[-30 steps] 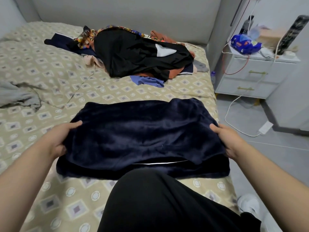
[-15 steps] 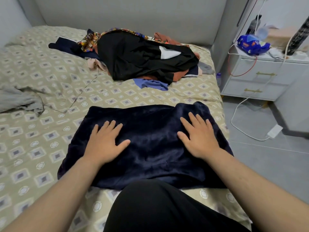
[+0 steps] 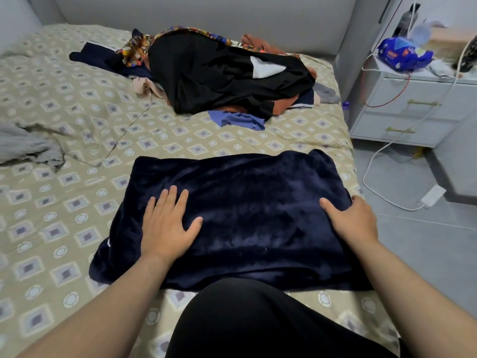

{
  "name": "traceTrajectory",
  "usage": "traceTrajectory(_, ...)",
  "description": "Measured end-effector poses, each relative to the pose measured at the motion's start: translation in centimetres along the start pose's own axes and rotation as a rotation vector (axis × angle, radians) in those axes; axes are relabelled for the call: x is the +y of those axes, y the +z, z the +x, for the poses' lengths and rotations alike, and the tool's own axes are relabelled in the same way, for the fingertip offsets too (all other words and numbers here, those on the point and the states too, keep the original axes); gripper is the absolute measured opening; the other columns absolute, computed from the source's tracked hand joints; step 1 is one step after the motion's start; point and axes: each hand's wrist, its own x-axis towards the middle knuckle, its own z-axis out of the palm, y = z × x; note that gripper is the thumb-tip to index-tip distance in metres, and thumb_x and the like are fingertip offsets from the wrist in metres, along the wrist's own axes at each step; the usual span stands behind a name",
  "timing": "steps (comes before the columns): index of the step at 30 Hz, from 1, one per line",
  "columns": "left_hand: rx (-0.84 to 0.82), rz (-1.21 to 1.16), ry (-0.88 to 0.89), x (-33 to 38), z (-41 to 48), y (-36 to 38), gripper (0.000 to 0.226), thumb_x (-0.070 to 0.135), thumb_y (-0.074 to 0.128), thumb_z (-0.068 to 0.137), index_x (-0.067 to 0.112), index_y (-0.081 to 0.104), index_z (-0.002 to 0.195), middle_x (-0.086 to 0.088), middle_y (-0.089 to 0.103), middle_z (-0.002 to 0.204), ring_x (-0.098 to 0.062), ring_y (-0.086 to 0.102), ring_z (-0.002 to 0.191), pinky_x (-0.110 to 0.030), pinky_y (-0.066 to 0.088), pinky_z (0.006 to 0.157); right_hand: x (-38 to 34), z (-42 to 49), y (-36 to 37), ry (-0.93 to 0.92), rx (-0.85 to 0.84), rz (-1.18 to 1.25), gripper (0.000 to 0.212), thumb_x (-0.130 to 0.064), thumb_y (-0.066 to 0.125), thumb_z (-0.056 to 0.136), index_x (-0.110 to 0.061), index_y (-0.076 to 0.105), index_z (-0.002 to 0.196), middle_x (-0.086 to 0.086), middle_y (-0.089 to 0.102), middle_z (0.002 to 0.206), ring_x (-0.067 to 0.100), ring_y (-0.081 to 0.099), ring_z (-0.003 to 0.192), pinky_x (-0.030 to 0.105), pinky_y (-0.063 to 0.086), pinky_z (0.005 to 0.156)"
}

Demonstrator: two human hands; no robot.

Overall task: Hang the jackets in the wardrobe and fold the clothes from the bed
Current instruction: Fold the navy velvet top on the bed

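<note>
**At the near edge of the bed: one piece half-folded, a heap waiting**

On the folded cloth, the left hand (image 3: 165, 226) lies flat with fingers straight and spread, pressing down and holding nothing. The right hand (image 3: 353, 220) sits at the cloth's right edge, thumb on top and fingers curled over the hem, so it seems to grip that edge. Both are on the navy fleece garment (image 3: 258, 197), which lies as a broad, doubled rectangle on the patterned bed (image 3: 64, 104), just in front of the person's lap. It looks partway folded, probably with another fold to come.

Farther up the bed, well apart, a pile of clothes (image 3: 219, 73) lies unfolded, with a blue piece (image 3: 240, 120) at its near side. Most of the folding is left. No wardrobe or hung jackets are in view, so that half cannot be judged.
</note>
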Motion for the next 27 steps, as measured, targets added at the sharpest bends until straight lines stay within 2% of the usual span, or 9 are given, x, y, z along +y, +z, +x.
traceTrajectory(3,0.005,0.01,-0.001,-0.2,0.1,0.2,0.082,0.068,0.021,0.087,0.022,0.032,0.154,-0.008,0.026,0.162,-0.022,0.019,0.151,-0.041,0.005,0.124,0.7,0.6,-1.3,0.065,-0.223,0.172,0.056,-0.061,0.07,0.078,-0.014,0.067,0.108,0.01,0.072,0.104,0.033,0.068,0.096,0.04,0.053,0.085)
traceTrajectory(6,-0.007,0.015,0.004,-0.2,0.1,0.3,0.082,0.068,0.019,0.087,0.022,0.031,0.155,-0.007,0.025,0.162,-0.021,0.017,0.151,-0.041,0.004,0.124,1.4,0.7,-3.0,0.184,-0.511,0.635,0.046,-0.034,0.077,0.079,-0.012,0.066,0.118,0.013,0.075,0.106,0.033,0.072,0.096,0.047,0.055,0.093)
traceTrajectory(9,-0.027,0.0,0.004,-0.1,0.1,-0.3,0.084,0.068,0.014,0.086,0.023,0.031,0.155,-0.006,0.023,0.163,-0.02,0.016,0.152,-0.041,0.003,0.124,0.9,-0.9,-4.8,0.301,-0.708,0.868,0.033,-0.022,0.064,0.087,-0.009,0.067,0.117,0.017,0.074,0.107,0.034,0.072,0.093,0.042,0.053,0.088)
traceTrajectory(13,-0.063,-0.372,-0.068,2.5,1.0,-3.4,0.085,0.067,0.014,0.084,0.023,0.03,0.155,-0.001,0.024,0.163,-0.016,0.013,0.152,-0.036,0.006,0.124,-0.6,-2.5,-7.3,0.346,-0.69,1.051,0.023,-0.018,0.054,0.091,-0.006,0.068,0.104,0.016,0.075,0.09,0.03,0.073,0.075,0.039,0.053,0.078)
traceTrajectory(15,-0.123,-0.618,0.062,5.7,1.6,-5.9,0.076,0.06,0.029,0.088,0.023,0.029,0.155,0.004,0.026,0.162,-0.012,0.015,0.151,-0.027,0.011,0.12,-1.7,-2.8,-8.5,0.299,-0.653,1.115,0.021,-0.017,0.051,0.092,-0.006,0.067,0.102,0.013,0.075,0.083,0.026,0.073,0.069,0.032,0.059,0.067)
traceTrajectory(20,-0.283,-0.686,0.344,14.6,3.2,-8.4,0.058,0.048,0.045,0.1,0.028,0.033,0.153,0.012,0.028,0.16,-0.007,0.023,0.147,-0.025,0.018,0.118,-5.0,-3.3,-12.4,0.188,-0.668,1.214,0.023,-0.015,0.043,0.096,-0.006,0.063,0.102,0.009,0.074,0.076,0.021,0.072,0.063,0.026,0.058,0.052)
traceTrajectory(22,-0.618,-0.986,0.232,16.1,3.9,-7.2,0.063,0.063,0.043,0.095,0.037,0.035,0.152,0.016,0.029,0.159,-0.007,0.026,0.147,-0.033,0.016,0.122,-6.4,-3.5,-13.5,0.124,-0.68,1.195,0.022,-0.013,0.048,0.091,-0.007,0.063,0.106,0.009,0.074,0.078,0.021,0.071,0.063,0.026,0.057,0.053)
traceTrajectory(24,-0.851,-1.314,0.037,16.6,3.9,-5.9,0.058,0.068,0.045,0.092,0.035,0.055,0.139,0.012,0.055,0.142,-0.011,0.05,0.133,-0.038,0.033,0.115,-8.1,-3.9,-13.5,-0.019,-0.674,1.108,0.032,-0.004,0.05,0.088,-0.01,0.061,0.118,0.013,0.073,0.095,0.023,0.072,0.074,0.028,0.059,0.061)
traceTrajectory(27,-0.636,-1.439,-0.256,15.6,3.9,-7.2,0.046,0.05,0.037,0.103,0.018,0.068,0.113,0.0,0.069,0.109,-0.014,0.064,0.099,-0.03,0.049,0.088,-11.7,-5.1,-11.7,-0.22,-0.631,0.958,0.035,0.003,0.055,0.089,-0.011,0.061,0.119,0.015,0.071,0.106,0.029,0.068,0.09,0.03,0.06,0.069)
